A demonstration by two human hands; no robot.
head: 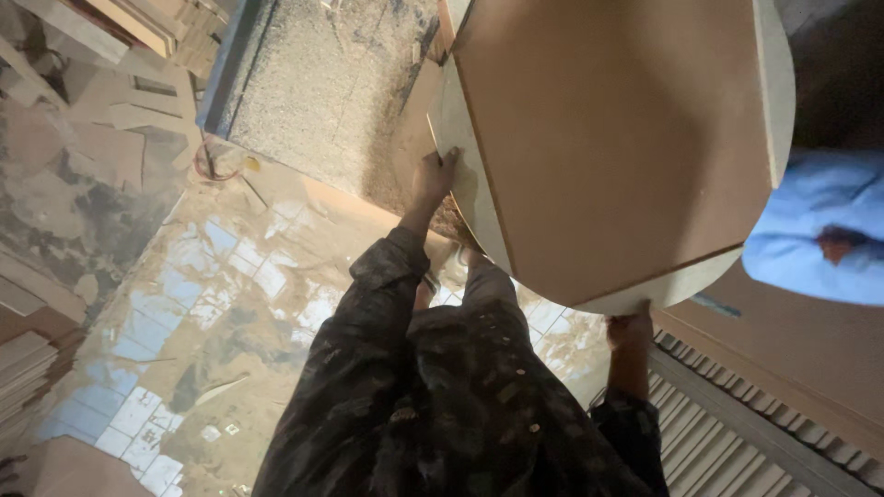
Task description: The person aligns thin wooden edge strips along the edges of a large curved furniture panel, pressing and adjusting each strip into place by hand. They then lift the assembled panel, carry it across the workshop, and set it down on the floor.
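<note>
Round brown board (626,138): left hand (433,179) and right hand (629,329) fingers clamped on opposite rims (sawdust-covered table (322,83) beside); grip best kept level, clear of blue-sleeved co-worker (810,230)

The round board (626,138) looks like matt brown fibreboard, smooth-faced with a paler, rawer edge. The tiled floor (212,294) is glossy where bare, smeared with dull dust, and the table (322,83) beyond is rough with sawdust. The dark sleeve (368,304) is speckled cloth.
</note>
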